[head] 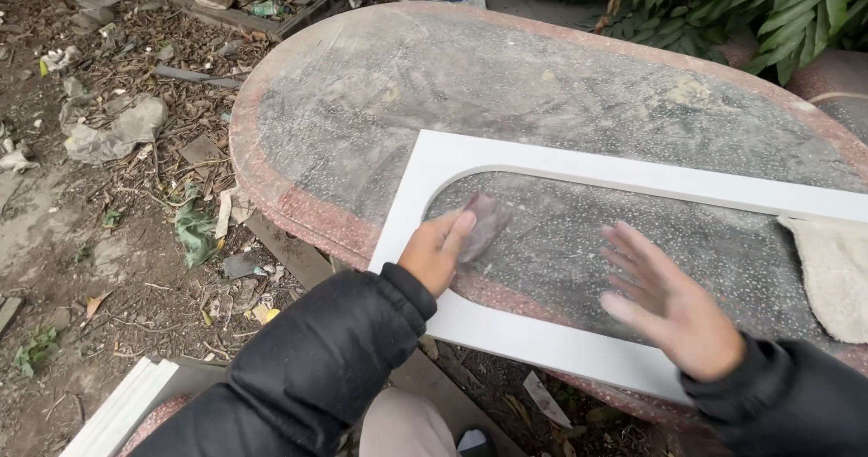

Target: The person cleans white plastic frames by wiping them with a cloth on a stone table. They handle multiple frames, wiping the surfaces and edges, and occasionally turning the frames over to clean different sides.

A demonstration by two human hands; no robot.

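A white flat frame (425, 172) with a rounded inner cut-out lies on a speckled grey stone slab (506, 77) with a reddish rim. My left hand (436, 249) presses a small dusty reddish-grey sanding piece (485, 222) against the inner curved edge of the frame at its left end. My right hand (669, 299) hovers with fingers spread over the cut-out, just above the near rail of the frame, and holds nothing. Both arms wear black padded sleeves.
A cream cloth (836, 272) lies on the slab at the right. Dirt ground with litter, leaves and scraps (117, 131) spreads to the left. White boards (122, 407) lie at the bottom left. Green foliage (723, 5) hangs over the far right.
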